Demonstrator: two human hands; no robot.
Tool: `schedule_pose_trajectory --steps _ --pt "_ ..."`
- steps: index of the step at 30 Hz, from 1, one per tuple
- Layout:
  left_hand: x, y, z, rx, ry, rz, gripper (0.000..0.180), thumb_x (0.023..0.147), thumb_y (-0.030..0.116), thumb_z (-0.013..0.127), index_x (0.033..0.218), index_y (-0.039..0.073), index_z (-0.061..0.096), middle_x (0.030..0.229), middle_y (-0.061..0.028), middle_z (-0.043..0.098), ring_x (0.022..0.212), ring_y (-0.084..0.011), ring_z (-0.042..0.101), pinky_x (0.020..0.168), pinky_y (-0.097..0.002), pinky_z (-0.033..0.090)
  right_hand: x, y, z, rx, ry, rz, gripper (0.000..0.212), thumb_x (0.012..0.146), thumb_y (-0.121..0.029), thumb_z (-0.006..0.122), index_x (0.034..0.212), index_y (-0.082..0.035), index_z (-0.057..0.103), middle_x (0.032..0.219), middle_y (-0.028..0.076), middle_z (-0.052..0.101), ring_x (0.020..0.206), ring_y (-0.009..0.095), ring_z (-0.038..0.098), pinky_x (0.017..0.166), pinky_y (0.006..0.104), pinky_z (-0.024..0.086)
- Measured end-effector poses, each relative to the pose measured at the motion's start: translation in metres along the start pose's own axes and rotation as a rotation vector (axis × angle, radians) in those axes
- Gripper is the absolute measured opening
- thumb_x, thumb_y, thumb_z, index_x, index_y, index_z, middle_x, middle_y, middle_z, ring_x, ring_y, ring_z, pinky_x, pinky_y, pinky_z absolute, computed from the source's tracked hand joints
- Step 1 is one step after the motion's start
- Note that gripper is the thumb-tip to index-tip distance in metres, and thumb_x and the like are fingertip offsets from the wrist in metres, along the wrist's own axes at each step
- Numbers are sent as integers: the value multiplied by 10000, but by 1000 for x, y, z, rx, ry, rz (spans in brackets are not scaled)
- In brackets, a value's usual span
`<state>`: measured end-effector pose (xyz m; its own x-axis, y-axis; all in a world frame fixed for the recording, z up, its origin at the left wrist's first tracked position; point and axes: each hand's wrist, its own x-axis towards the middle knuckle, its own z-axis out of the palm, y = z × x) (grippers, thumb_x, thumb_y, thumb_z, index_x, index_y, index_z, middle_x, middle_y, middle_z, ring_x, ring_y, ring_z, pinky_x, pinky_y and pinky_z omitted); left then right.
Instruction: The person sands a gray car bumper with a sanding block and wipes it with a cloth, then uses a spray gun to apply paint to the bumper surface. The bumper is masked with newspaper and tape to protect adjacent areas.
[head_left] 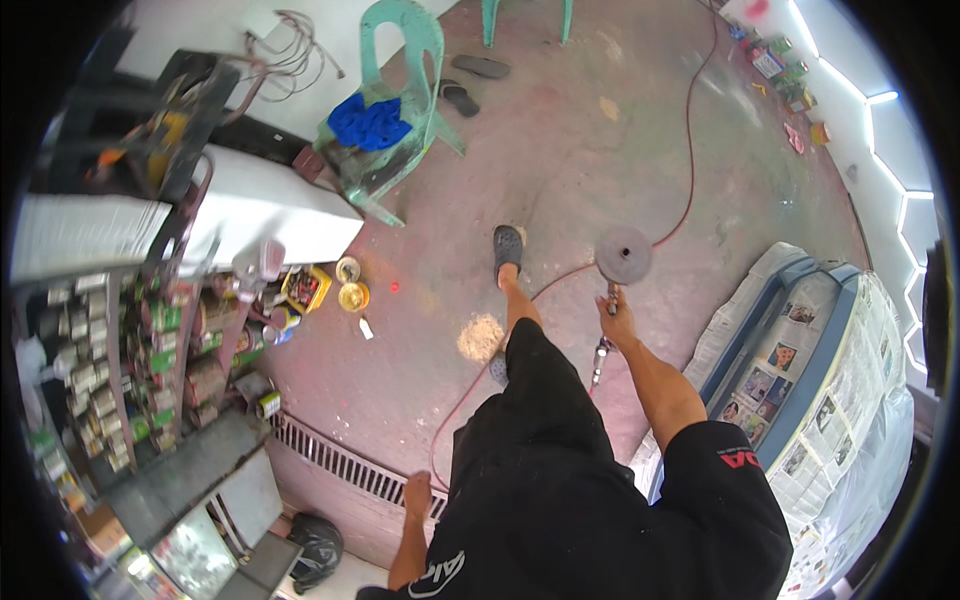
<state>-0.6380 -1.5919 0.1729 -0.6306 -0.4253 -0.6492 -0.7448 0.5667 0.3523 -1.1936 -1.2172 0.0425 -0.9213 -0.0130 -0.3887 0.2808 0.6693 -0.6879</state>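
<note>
My right hand (616, 318) is wrapped round a spray gun (614, 292), held out in front of me to the right. A round, pale, lidded cup (624, 256) with a dark centre sits on top of the gun. Below the hand, a metal fitting (600, 360) hangs from its handle, linked to a thin red air hose (690, 150). Low by my left side hangs my left hand (418, 494), fingers curled and nothing visible in them. Its palm is hidden, and a stretch of hose passes close to it.
A bumper-like part (820, 350) masked with newspaper stands at my right. Shelves of cans (150, 360) line the left, near a floor grate (340, 462). A green plastic chair (430, 60) holds a blue cloth (368, 122). Hose loops cross the floor around my feet.
</note>
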Motion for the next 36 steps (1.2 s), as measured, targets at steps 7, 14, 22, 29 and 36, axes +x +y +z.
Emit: schedule_pose_trajectory --steps 7,14,22,29,36 --pt "63 88 -56 32 -303 -66 207 1062 183 530 936 71 651 873 -149 715 881 -384 726 755 -550 536 219 -65 168 -57 3 33 606 1082 -283 693 1625 -100 495 1252 346 752 1142 580 713 959 620 566" --pt "155 183 -101 -866 -160 -937 416 1161 377 616 1399 43 688 1163 -94 793 901 -166 743 660 -280 558 404 -121 327 -67 -151 122 646 1083 -265 689 1660 -93 454 1380 317 708 1281 533 668 1066 589 551" --pt "248 194 -121 -791 -305 -1264 614 1119 460 705 1635 161 561 1395 -124 759 1059 -289 759 819 -417 644 540 -100 457 -267 -383 187 762 1019 -122 712 1714 -153 403 1437 235 682 1325 457 679 1104 549 558" --pt "333 213 -130 -699 -273 -1223 580 1112 451 701 1590 141 591 1363 -142 766 1068 -305 761 842 -425 636 573 -81 502 -289 -417 203 707 1046 -77 617 1714 -168 402 1466 204 664 1332 433 678 1106 560 545" --pt "382 222 -133 -649 -267 -1187 550 1105 442 697 1545 121 622 1332 -160 774 1077 -321 764 865 -433 628 586 -62 515 -277 -439 175 700 1063 -70 594 1726 -156 384 1483 197 650 1378 429 643 1154 561 506"
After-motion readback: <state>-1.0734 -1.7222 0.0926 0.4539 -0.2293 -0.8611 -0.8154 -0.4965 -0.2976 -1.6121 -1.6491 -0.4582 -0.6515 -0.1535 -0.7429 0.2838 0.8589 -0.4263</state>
